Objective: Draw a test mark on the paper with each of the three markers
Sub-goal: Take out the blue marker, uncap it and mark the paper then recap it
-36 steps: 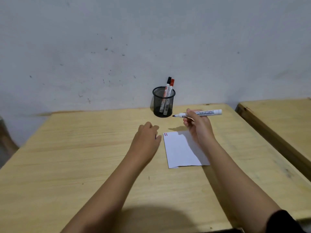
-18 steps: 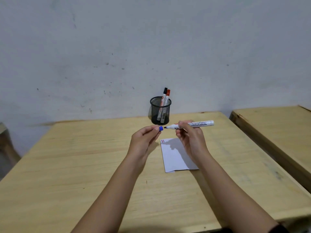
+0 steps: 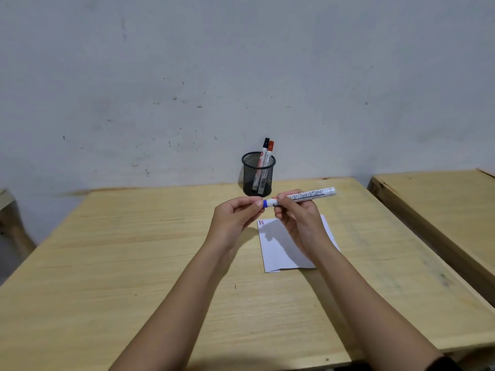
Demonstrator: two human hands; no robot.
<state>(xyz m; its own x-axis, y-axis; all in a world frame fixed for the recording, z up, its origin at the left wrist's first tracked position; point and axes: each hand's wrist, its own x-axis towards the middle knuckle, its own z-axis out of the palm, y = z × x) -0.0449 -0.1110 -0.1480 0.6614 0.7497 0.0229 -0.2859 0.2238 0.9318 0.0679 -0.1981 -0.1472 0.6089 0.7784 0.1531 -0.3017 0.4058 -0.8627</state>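
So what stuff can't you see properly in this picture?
- Marks on the paper: tiny stripes at its top left corner, too small to count; head view.
- Paper's right part: covered by the right hand.
- Blue marker: its middle is wrapped by the right hand's fingers.
- Blue cap: the left hand pinches it, so whether it is fully seated is unclear.
- Two markers in the mesh cup: labels unreadable.

Holder behind paper; two markers in holder.

Both forearms reach forward, left hand and right hand raised, fingers pinched.
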